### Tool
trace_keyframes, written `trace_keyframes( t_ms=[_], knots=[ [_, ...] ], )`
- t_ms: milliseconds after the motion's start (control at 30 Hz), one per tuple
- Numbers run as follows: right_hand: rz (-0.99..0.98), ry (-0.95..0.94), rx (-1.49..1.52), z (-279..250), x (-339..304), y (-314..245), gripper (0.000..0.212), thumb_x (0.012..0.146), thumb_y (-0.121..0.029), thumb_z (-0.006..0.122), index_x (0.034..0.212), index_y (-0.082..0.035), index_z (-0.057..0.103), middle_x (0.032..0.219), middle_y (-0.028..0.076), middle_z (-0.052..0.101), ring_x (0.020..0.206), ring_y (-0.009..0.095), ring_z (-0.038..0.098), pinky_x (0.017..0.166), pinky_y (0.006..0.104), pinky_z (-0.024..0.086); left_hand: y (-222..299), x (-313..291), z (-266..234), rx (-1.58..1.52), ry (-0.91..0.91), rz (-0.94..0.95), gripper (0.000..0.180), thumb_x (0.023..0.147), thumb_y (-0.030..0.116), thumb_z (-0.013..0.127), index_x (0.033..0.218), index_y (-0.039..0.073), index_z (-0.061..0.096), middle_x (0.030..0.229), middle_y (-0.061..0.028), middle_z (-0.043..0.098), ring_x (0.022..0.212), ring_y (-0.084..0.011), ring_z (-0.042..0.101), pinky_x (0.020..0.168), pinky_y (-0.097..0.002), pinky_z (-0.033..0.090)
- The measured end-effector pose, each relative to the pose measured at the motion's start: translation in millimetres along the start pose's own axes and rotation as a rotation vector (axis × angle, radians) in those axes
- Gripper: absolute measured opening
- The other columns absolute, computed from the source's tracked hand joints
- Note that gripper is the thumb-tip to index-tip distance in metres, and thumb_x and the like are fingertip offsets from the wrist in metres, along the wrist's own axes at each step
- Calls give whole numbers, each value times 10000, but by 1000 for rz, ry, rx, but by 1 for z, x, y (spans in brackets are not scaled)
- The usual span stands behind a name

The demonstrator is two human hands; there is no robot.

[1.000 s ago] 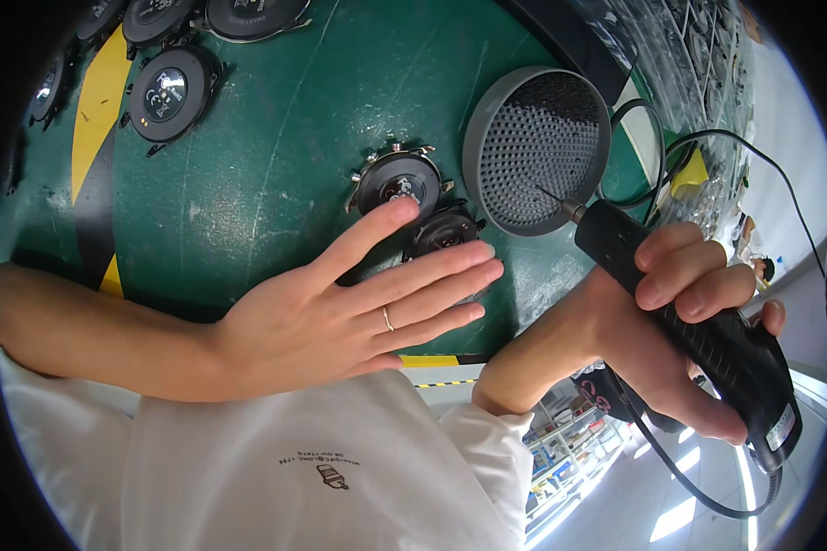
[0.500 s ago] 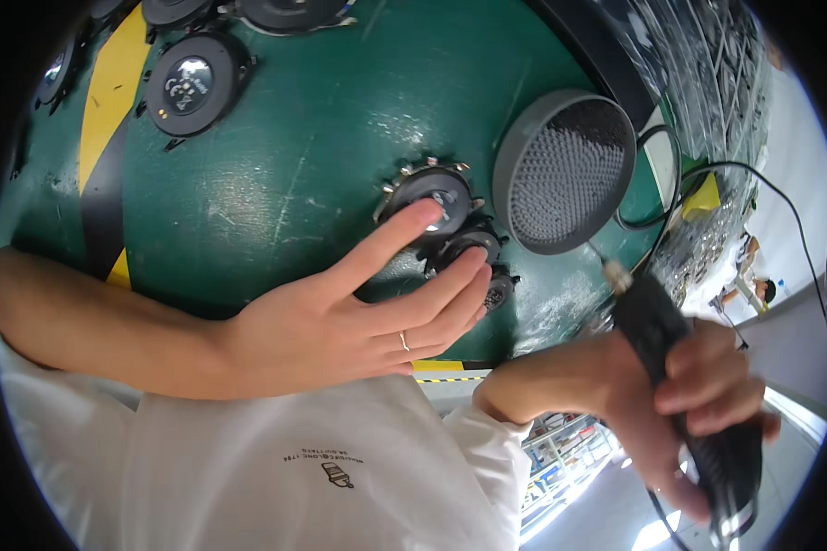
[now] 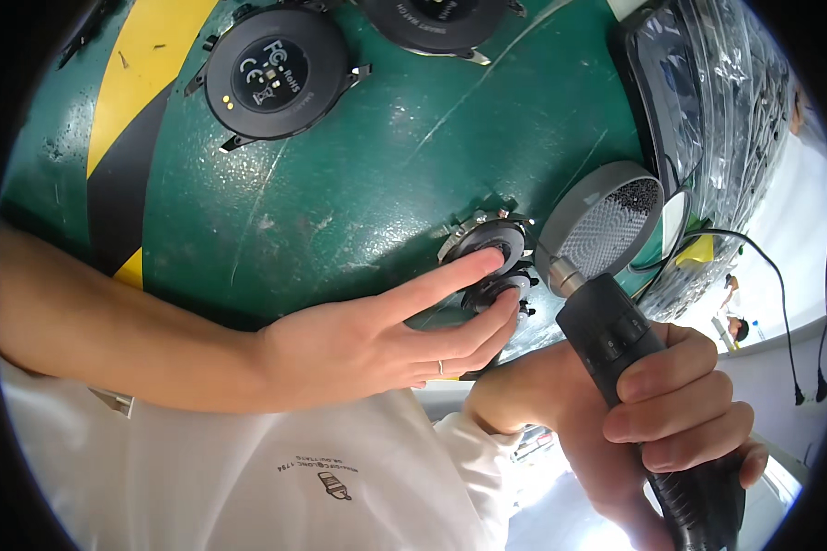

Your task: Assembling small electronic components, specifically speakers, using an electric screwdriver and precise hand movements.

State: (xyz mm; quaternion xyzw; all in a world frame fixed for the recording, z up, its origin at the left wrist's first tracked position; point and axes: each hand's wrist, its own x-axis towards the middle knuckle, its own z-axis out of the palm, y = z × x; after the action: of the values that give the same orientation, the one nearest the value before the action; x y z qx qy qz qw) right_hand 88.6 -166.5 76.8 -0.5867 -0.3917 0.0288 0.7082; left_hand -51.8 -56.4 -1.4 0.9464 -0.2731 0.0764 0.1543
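Observation:
My left hand [image 3: 368, 354] reaches across the bench, its index fingertip pressed on the dark back of a round smartwatch case [image 3: 469, 246]. The other fingers curl over a second, smaller-looking watch case [image 3: 481, 294] beside it; the thumb is hidden. Wrapped in my right hand [image 3: 675, 409] is a black electric screwdriver [image 3: 606, 321], tilted up and to the left. Its metal nose lies over the near edge of a round grey dish [image 3: 565, 213], close to the watch cases. Many tiny dark screws [image 3: 641, 195] lie in the dish on its dimpled bottom.
More watch cases lie face down at the back, one at the left [image 3: 276, 73] and one at the top [image 3: 432, 23]. Yellow-black tape [image 3: 124, 174] crosses the green bench. Clear plastic bags [image 3: 735, 101] fill the right side, near a black cable [image 3: 753, 241].
The screwdriver has moved up and left, bringing its nose to the dish's near edge. My left fingers stay on the watch cases. The view has shifted, so the bench things appear displaced.

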Motion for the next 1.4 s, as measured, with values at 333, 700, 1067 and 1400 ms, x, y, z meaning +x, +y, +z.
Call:
trace_keyframes(
  t_ms=[333, 700, 1067, 1400],
  knots=[
    [-7, -31, -13, 11, -2, 2, 546, 952, -386, 526, 1323, -1, 416, 836, 59, 533, 546, 183, 548, 485, 356, 479, -4, -1, -6, 50, -62, 35, 562, 981, 433, 462, 1469, 157, 497, 1519, 43, 466, 1479, -133, 296, 1243, -486, 347],
    [-11, -230, -8, 6, 7, -2, 712, 1033, -648, 354, 1421, -52, 384, 954, 133, 515, 670, 265, 567, 475, 416, 437, -2, -2, -3, -9, -9, -2, 500, 929, 290, 539, 1398, 119, 529, 1396, -18, 531, 1443, -148, 347, 1258, -464, 332],
    [-49, 113, 21, -25, 14, -17, 977, 900, -860, 344, 1309, 9, 524, 708, 4, 473, 502, 128, 450, 462, 299, 357, -5, -3, -11, 31, -8, 27, 460, 971, 363, 486, 1374, 173, 598, 1463, -14, 517, 1457, -192, 342, 1207, -521, 393],
    [-114, 151, -57, -65, -13, -6, 813, 948, -799, 365, 1300, -72, 453, 755, 60, 510, 479, 163, 494, 434, 316, 407, -2, 4, -4, 33, -30, 77, 634, 942, 548, 497, 1460, 183, 529, 1498, -42, 482, 1472, -212, 325, 1154, -597, 415]
  ],
)
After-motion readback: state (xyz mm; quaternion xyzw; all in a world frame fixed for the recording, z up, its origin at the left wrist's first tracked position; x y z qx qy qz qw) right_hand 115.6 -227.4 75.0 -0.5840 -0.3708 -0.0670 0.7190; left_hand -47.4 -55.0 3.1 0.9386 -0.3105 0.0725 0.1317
